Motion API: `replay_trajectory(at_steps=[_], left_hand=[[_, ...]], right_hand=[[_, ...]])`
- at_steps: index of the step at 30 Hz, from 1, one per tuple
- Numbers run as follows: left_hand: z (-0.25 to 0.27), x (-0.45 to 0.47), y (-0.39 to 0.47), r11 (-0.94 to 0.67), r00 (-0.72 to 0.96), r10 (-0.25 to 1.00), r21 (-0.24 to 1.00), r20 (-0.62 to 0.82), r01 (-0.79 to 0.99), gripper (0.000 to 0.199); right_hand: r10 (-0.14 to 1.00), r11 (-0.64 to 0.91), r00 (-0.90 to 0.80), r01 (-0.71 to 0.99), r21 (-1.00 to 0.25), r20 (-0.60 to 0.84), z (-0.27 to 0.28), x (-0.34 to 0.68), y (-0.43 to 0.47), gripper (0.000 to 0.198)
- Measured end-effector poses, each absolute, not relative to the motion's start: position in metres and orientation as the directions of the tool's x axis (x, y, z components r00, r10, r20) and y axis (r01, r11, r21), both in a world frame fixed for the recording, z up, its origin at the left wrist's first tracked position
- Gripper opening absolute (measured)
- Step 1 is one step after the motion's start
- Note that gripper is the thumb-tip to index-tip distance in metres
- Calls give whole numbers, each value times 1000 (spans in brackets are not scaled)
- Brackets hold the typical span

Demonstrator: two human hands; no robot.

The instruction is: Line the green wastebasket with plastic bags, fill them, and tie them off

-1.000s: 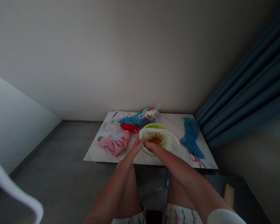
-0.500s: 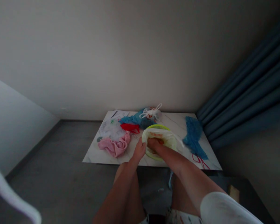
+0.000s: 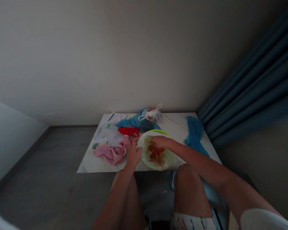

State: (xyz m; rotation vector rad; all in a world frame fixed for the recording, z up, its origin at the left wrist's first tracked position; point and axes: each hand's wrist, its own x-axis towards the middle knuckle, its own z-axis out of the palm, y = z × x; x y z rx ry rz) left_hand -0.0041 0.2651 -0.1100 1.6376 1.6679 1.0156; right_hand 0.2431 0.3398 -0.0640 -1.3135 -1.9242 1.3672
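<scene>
A yellow-green basket (image 3: 158, 131) stands at the front of the table, lined with a whitish plastic bag (image 3: 169, 156). Red and orange scraps (image 3: 156, 153) lie at the bottom of the bag. At the basket's left rim is my left hand (image 3: 133, 152), fingers stretched apart, its thumb by the bag's edge. My right hand (image 3: 159, 141) reaches over from the right into the mouth of the bag, against its far side; its fingers look extended, with their tips blurred. A pink cloth (image 3: 112, 154) lies crumpled just left of my left hand.
Behind the basket sit a knotted bag with white handles (image 3: 151, 115), a blue plastic bag (image 3: 132, 122) and a red piece (image 3: 129, 131). Clear crumpled plastic (image 3: 108, 135) and printed paper (image 3: 112, 117) lie left. Another blue bag (image 3: 195, 134) lies right, near the curtain (image 3: 249, 89).
My right hand has risen from deep in the bag to its far side, uncovering the red scraps. My left hand's fingers have spread from their grip on the bag's edge. The view has shifted slightly.
</scene>
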Motion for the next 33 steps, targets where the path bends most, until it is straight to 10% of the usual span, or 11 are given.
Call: replay_trajectory(at_steps=[5, 12, 23, 33], left_hand=[[-75, -8, 299, -247, 102, 967, 771, 232, 587, 55], [-66, 17, 372, -395, 522, 844, 804, 126, 445, 43], [-86, 39, 386, -164, 334, 942, 869, -1, 466, 20], [-97, 43, 395, 37, 249, 956, 905, -155, 423, 13]], right_hand=[[919, 299, -389, 589, -751, 60, -38, 298, 320, 9], [967, 236, -110, 725, -647, 229, -73, 334, 290, 11], [942, 323, -181, 713, -622, 283, -87, 329, 283, 16], [999, 8, -48, 564, -826, -23, -101, 330, 292, 33]])
